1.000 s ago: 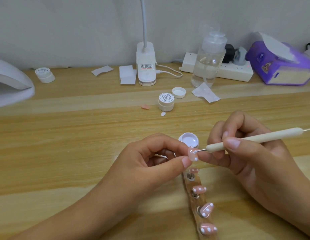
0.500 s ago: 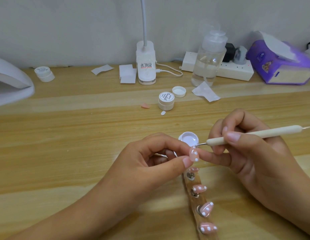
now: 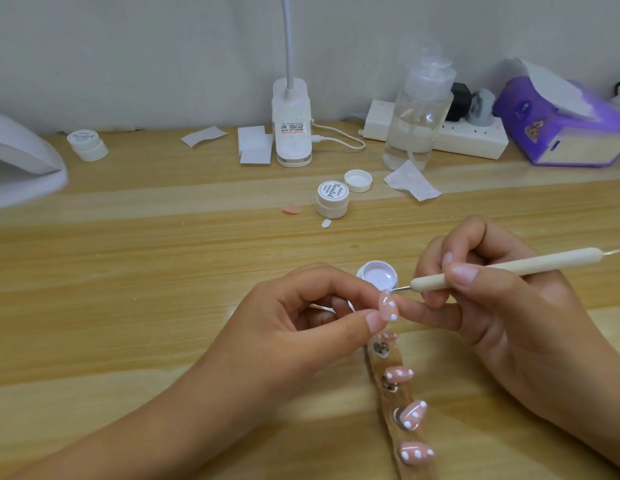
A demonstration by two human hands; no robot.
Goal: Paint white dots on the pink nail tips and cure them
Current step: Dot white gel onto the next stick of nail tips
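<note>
Head view: the left hand pinches a pink nail tip between thumb and forefinger, above the tabletop. The right hand grips a dotting tool like a pen, with its metal point touching the tip's upper end. Just behind them sits an open paint pot. Nearer the person, a wooden strip carries more dotted tips. A white lamp stands far left.

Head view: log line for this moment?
left hand pinches nail tip | right hand holds dotting tool | tool point at nail's far end | stage: dotting
</note>
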